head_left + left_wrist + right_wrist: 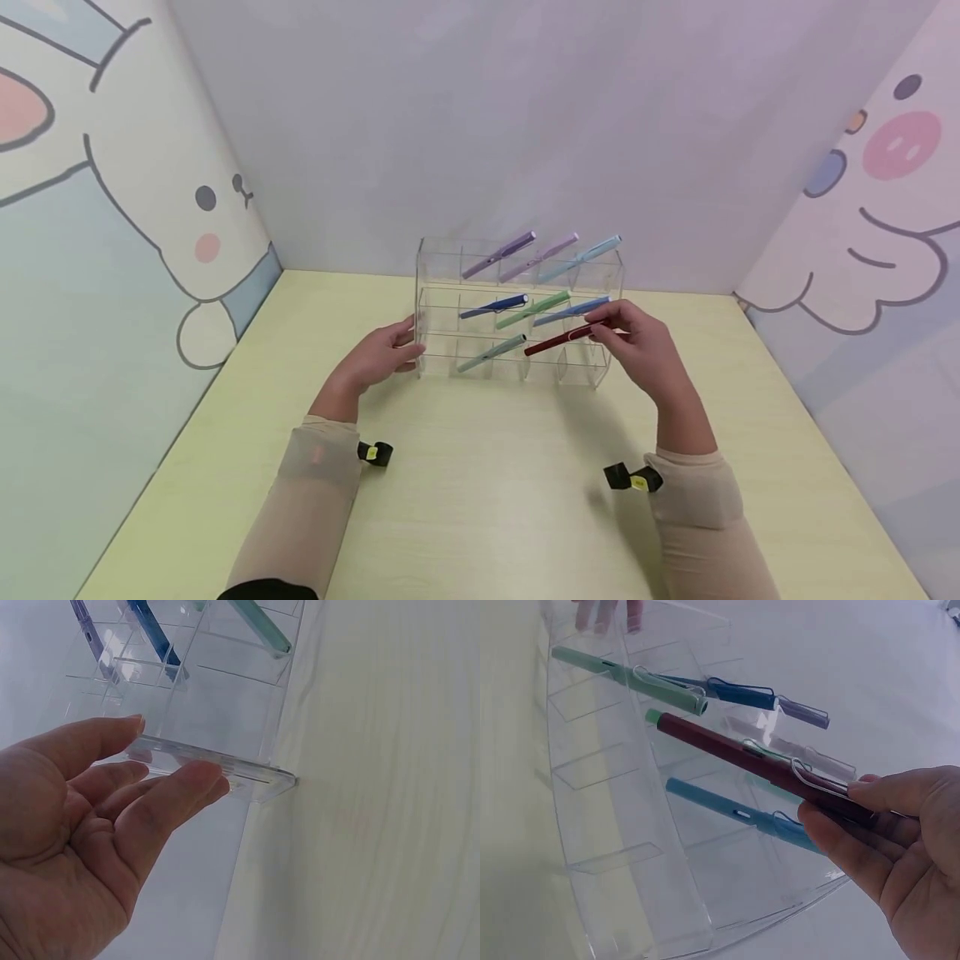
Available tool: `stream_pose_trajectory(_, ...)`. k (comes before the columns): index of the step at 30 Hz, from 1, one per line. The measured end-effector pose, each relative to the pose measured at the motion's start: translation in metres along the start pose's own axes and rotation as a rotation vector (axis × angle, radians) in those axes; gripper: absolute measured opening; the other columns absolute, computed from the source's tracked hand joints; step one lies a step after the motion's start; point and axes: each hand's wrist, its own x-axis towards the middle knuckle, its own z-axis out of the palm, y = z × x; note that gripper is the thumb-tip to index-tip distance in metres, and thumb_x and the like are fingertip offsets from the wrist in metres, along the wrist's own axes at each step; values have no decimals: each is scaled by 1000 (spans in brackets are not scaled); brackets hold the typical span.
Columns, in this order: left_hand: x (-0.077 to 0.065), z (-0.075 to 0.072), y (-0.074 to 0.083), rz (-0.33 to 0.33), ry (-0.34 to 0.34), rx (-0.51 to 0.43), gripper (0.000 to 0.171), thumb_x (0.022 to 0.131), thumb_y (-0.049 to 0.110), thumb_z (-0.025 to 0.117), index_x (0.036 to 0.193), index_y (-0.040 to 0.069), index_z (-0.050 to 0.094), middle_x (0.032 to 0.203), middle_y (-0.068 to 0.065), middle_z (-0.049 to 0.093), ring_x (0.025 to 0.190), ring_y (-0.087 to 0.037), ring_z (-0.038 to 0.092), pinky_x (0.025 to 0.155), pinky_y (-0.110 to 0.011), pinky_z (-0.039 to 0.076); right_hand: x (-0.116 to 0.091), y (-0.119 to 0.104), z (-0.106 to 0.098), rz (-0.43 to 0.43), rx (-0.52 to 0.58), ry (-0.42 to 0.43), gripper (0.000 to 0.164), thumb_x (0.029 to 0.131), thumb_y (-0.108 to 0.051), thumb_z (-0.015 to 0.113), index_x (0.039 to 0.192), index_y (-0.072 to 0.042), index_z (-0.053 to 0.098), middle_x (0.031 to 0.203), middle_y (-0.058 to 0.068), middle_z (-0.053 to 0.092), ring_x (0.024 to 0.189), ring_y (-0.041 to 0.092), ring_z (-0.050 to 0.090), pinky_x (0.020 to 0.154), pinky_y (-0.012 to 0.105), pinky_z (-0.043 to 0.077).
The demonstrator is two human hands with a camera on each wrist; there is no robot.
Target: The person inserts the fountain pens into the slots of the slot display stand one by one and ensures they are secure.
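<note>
A clear, tiered pen rack (419, 292) stands on the table, holding several slanted pens. My left hand (378, 354) rests at the rack's left side; in the left wrist view its loosely bent fingers are right at the clear side panel (259, 771). Between right thumb and fingers, my right hand (637, 342) pinches a dark red pen (735, 754) near its clip end. The red pen slants over the lowest tier, right of a pale green pen (491, 353). Dark blue (495, 307), green (534, 309) and blue (573, 312) pens lie in the middle tier.
On the top tier are a purple pen (500, 255), a lilac pen (540, 257) and a light blue pen (581, 259). Behind the rack rises a pale wall (480, 125). Cartoon-printed panels flank the light wooden table (465, 500).
</note>
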Motion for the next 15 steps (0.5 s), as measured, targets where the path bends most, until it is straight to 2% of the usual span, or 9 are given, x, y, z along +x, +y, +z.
stream_pose_trajectory(5,1,0,-1,-2,-2,0,73,99,28,60,159,22,17,158,-12,32,134,-28,49,98,-37,52,3,5,12,26,1,-12,15,96,-12,63,111,-8,64,105,8,68,96,15,67,83,27,59)
stream_pose_trajectory(11,1,0,-2,-4,-3,0,74,99,29,61,159,23,17,158,-12,33,134,-28,50,98,-36,52,7,8,29,54,-6,-102,18,97,-21,63,113,-12,64,104,4,67,94,19,68,80,34,60)
stream_pose_trajectory(15,0,0,-1,-2,1,0,75,98,29,62,159,22,18,158,-12,33,134,-27,50,97,-35,53,7,12,37,83,31,-144,14,98,-22,63,111,-16,64,103,3,68,93,23,70,75,35,58)
